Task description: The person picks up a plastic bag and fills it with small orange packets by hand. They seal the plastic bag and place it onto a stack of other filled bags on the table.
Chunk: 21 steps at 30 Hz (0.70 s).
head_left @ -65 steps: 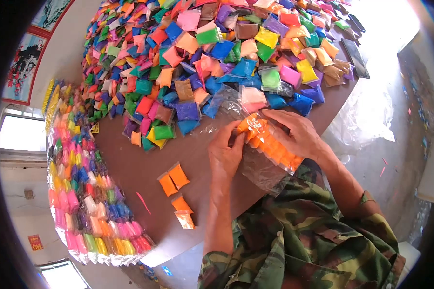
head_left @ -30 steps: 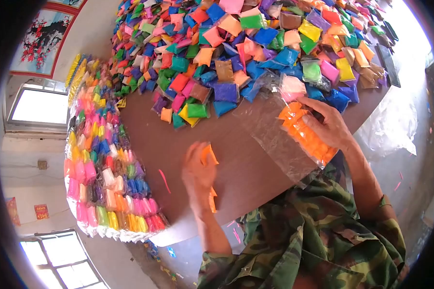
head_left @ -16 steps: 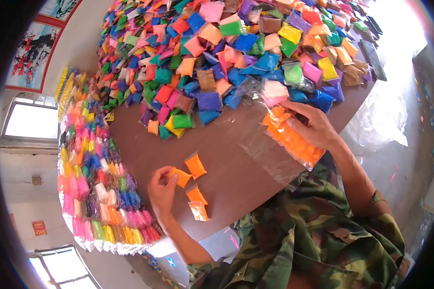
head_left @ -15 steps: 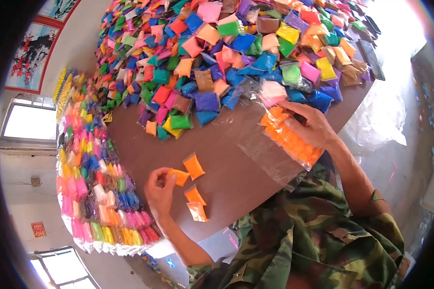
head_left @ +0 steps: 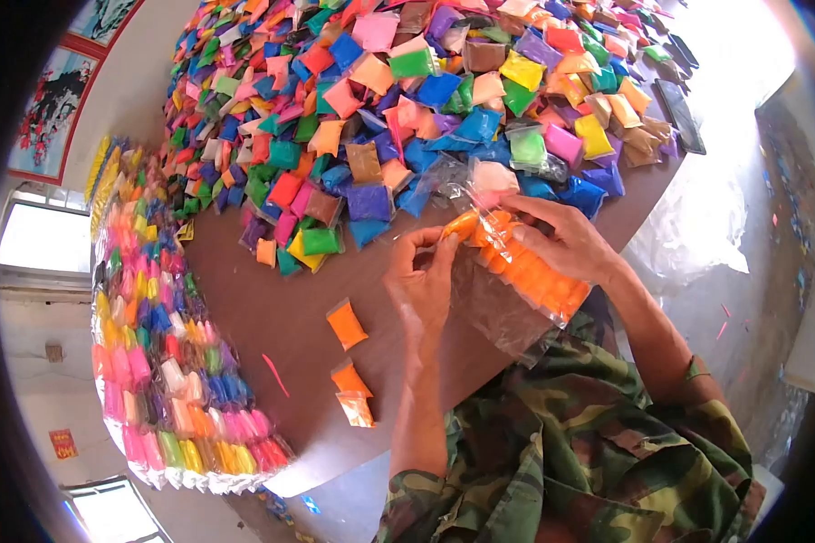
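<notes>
My left hand (head_left: 420,282) pinches a small orange packet (head_left: 462,225) at the mouth end of a clear plastic bag (head_left: 503,308). Inside the bag lies a row of orange packets (head_left: 536,279), pressed close together. My right hand (head_left: 566,242) grips the bag from its right side, thumb over the packets and fingers curled at the upper end. A pale pink packet (head_left: 493,181) lies just beyond the fingers. Left of my left forearm, a single orange packet (head_left: 347,326) rests on the brown table (head_left: 244,299), with two more orange packets (head_left: 351,381) touching each other nearer me.
A large heap of many-coloured packets (head_left: 367,172) covers the far side of the table. Filled clear bags (head_left: 181,389) are stacked along the left edge. A pink strip (head_left: 276,376) lies on the table. Crumpled clear plastic (head_left: 697,226) is at the right, beyond the table edge.
My left hand has picked up an orange packet from the loose group and carried it right to the bag. My right hand stays on the bag. The pink strip has come into sight.
</notes>
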Tool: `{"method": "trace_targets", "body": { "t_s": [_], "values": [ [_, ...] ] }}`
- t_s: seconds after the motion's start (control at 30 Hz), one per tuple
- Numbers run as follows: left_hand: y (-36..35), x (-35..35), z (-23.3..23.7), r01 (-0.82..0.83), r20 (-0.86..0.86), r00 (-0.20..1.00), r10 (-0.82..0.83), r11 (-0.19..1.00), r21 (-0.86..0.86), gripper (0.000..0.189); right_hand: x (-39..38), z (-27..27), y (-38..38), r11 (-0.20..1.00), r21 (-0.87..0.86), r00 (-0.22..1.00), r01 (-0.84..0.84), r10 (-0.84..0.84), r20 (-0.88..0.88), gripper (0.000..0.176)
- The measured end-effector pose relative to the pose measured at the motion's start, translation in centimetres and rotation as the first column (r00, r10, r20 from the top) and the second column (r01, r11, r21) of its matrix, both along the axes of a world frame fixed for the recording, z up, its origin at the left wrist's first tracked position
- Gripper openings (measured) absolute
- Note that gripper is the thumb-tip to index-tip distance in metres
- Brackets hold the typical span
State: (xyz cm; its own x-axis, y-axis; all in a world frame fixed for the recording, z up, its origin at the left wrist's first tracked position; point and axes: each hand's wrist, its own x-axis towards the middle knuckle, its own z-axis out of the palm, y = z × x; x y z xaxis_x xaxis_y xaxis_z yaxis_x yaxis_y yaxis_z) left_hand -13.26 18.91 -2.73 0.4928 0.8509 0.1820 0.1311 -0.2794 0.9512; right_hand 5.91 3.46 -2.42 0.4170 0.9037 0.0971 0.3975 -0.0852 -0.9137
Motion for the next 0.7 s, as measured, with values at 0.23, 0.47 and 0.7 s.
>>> {"method": "trace_targets", "body": {
  "t_s": [0.23,0.47,0.7],
  "values": [
    [0.2,1.9,-0.9,0.111,-0.058,0.993,-0.105,0.989,0.1,0.015,0.0,0.9,0.6,1.0,0.016,0.998,-0.017,0.018,-0.059,0.053],
    [0.4,1.8,-1.8,0.136,-0.093,0.989,-0.112,0.943,0.305,0.015,-0.4,1.1,1.1,0.999,-0.036,1.0,0.004,-0.003,0.012,0.055],
    [0.7,1.0,-0.9,0.282,-0.159,0.952,-0.262,0.952,0.12,0.014,-0.4,0.5,1.0,1.0,0.001,0.998,-0.014,0.014,0.064,0.056]
  ]
}}
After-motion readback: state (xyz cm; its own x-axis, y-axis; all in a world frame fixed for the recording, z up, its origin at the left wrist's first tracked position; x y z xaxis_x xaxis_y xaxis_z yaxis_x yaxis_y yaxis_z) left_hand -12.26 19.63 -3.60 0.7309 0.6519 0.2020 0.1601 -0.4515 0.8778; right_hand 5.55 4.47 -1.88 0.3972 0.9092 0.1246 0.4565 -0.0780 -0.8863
